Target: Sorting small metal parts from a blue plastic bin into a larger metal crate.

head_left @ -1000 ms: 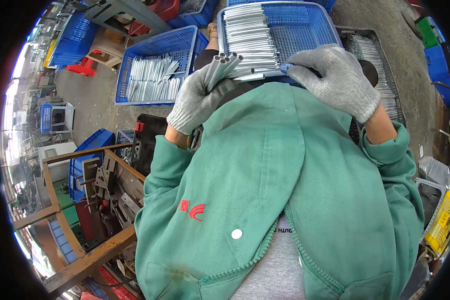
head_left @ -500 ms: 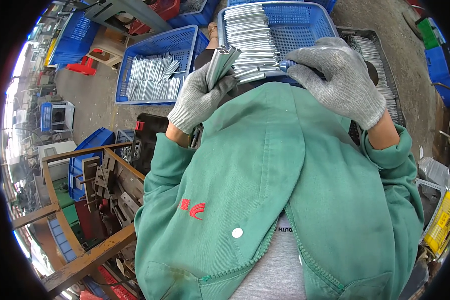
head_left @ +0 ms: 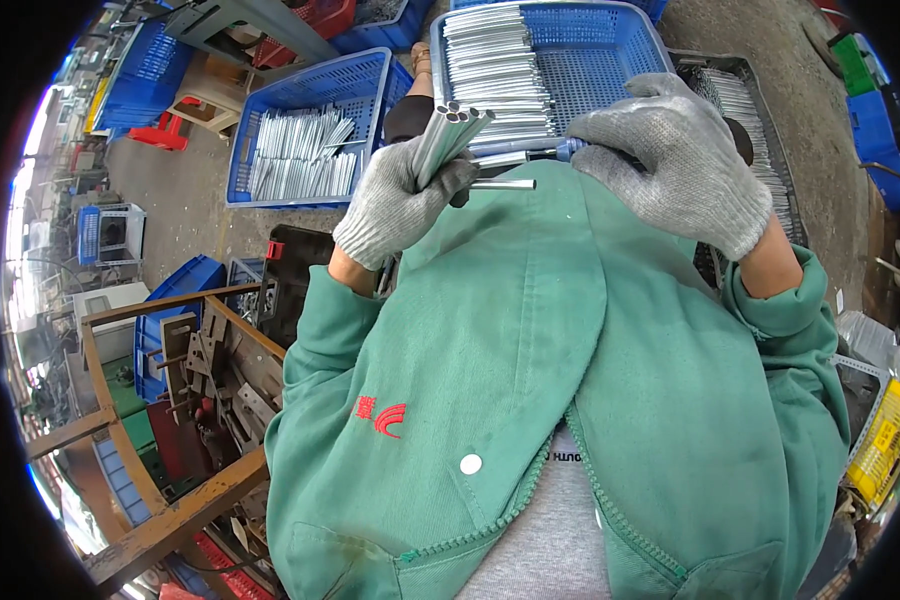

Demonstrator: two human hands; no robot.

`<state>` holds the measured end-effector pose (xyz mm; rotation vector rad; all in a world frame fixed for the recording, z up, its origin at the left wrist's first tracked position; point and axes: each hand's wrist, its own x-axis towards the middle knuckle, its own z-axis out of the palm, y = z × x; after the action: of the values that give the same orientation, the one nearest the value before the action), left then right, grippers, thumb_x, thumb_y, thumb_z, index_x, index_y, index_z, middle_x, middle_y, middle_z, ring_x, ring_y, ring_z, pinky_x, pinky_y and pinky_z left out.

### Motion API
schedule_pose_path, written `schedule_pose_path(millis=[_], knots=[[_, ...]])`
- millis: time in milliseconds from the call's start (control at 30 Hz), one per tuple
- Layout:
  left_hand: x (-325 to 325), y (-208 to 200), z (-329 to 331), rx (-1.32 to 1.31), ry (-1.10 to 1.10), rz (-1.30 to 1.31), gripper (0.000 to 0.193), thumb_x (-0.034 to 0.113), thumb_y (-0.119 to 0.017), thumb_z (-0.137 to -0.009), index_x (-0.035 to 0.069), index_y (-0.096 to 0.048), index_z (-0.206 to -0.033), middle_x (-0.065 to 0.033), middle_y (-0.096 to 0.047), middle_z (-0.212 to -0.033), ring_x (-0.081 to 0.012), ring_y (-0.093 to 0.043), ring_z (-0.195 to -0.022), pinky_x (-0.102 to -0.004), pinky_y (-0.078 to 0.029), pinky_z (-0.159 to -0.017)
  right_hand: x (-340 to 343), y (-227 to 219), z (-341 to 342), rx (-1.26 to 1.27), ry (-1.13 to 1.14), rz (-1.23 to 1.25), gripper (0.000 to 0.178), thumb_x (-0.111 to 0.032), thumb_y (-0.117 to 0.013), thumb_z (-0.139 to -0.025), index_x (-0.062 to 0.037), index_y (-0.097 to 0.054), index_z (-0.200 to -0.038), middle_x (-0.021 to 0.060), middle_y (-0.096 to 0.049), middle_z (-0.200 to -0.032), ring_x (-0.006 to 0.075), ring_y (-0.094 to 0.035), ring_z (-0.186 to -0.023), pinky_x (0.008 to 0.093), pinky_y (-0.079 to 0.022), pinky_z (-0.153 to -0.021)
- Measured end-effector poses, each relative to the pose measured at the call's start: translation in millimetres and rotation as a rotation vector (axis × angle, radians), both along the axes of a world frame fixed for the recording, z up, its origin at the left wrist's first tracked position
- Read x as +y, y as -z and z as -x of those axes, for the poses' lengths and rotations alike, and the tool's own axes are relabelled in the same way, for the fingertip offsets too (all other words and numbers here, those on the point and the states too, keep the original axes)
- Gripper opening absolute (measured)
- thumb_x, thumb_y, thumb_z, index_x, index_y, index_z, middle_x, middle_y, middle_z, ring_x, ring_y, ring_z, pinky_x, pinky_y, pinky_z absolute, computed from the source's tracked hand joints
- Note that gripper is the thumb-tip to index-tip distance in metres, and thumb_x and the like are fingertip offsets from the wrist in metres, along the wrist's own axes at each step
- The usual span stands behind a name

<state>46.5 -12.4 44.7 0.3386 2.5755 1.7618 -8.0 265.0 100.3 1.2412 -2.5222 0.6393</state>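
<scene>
My left hand (head_left: 400,195), in a grey knit glove, is closed around a bundle of thin silver metal tubes (head_left: 450,138). The open ends of several tubes fan upward from the fist. Lower down, a single tube (head_left: 505,184) sticks out to the right. My right hand (head_left: 670,165), gloved alike, is closed on a blue-handled hand tool (head_left: 570,149), mostly hidden in the palm. Its thin shaft points left at the end of another tube (head_left: 500,160) from the left hand. Whether the tip sits inside that tube or only against it, I cannot tell.
A blue basket (head_left: 610,50) with stacked silver tubes stands just beyond my hands. Another blue basket (head_left: 315,90) at left holds loose tubes, and a dark crate (head_left: 755,110) at right holds more. A rusty metal frame (head_left: 190,500) with metal parts is at lower left.
The tubes in my left hand have shifted: one now juts out lower and apart. The tool in my right hand has tipped, its shaft now showing, pointing left at a tube end.
</scene>
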Motion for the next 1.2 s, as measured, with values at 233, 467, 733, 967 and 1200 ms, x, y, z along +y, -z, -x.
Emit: schedule_pose_path(millis=[233, 467, 733, 967, 1200], knots=[[3.9, -6.6, -1.7, 0.005, 0.038, 0.054, 0.01, 0.01, -0.068, -0.091, 0.0, -0.069, -0.091, -0.0037, -0.066, -0.067, -0.0119, -0.058, -0.055, -0.0235, -0.046, -0.053, -3.1, -0.1, 0.8, 0.085, 0.029, -0.151, 0.016, -0.02, -0.07, -0.084, -0.0105, -0.077, -0.094, 0.0033, -0.073, -0.076, 0.0189, -0.061, -0.06, 0.034, -0.047, -0.098], [6.8, -3.1, -2.4, 0.205, -0.029, 0.182, 0.016, 0.017, -0.077, -0.086, 0.003, -0.072, -0.092, -0.0022, -0.065, -0.064, -0.0105, -0.052, -0.048, -0.0252, -0.042, -0.047, -5.3, -6.3, -10.4, 0.038, 0.032, -0.209, 0.016, -0.023, -0.07, -0.085, -0.0113, -0.078, -0.093, 0.0033, -0.073, -0.075, 0.0185, -0.062, -0.063, 0.0318, -0.048, -0.096], [4.8, -6.4, -1.1, 0.304, -0.053, 0.344, 0.018, 0.018, -0.08, -0.083, 0.005, -0.072, -0.093, -0.0005, -0.064, -0.061, -0.0093, -0.046, -0.044, -0.0265, -0.038, -0.043, -7.7, -0.6, -3.6, 0.065, 0.103, -0.171, 0.015, -0.023, -0.07, -0.085, -0.0119, -0.078, -0.091, 0.0029, -0.071, -0.07, 0.0186, -0.062, -0.066, 0.0315, -0.05, -0.085], [5.5, -2.1, -2.2, 0.347, -0.082, 0.396, 0.018, 0.019, -0.08, -0.082, 0.007, -0.073, -0.092, -0.0001, -0.063, -0.06, -0.0089, -0.044, -0.043, -0.0269, -0.036, -0.042, -5.4, 1.4, -9.6, 0.047, 0.044, -0.165, 0.015, -0.024, -0.071, -0.085, -0.0126, -0.078, -0.091, 0.0022, -0.067, -0.065, 0.0193, -0.061, -0.066, 0.0323, -0.05, -0.075], [5.3, -5.9, -1.3, 0.35, -0.062, 0.362, 0.018, 0.018, -0.081, -0.08, 0.008, -0.073, -0.092, 0.0002, -0.063, -0.06, -0.0094, -0.044, -0.043, -0.0265, -0.037, -0.043, -6.7, -0.3, -2.3, 0.079, 0.068, -0.07, 0.016, -0.024, -0.071, -0.085, -0.0126, -0.079, -0.093, 0.0022, -0.066, -0.064, 0.0186, -0.059, -0.064, 0.0316, -0.05, -0.074]])
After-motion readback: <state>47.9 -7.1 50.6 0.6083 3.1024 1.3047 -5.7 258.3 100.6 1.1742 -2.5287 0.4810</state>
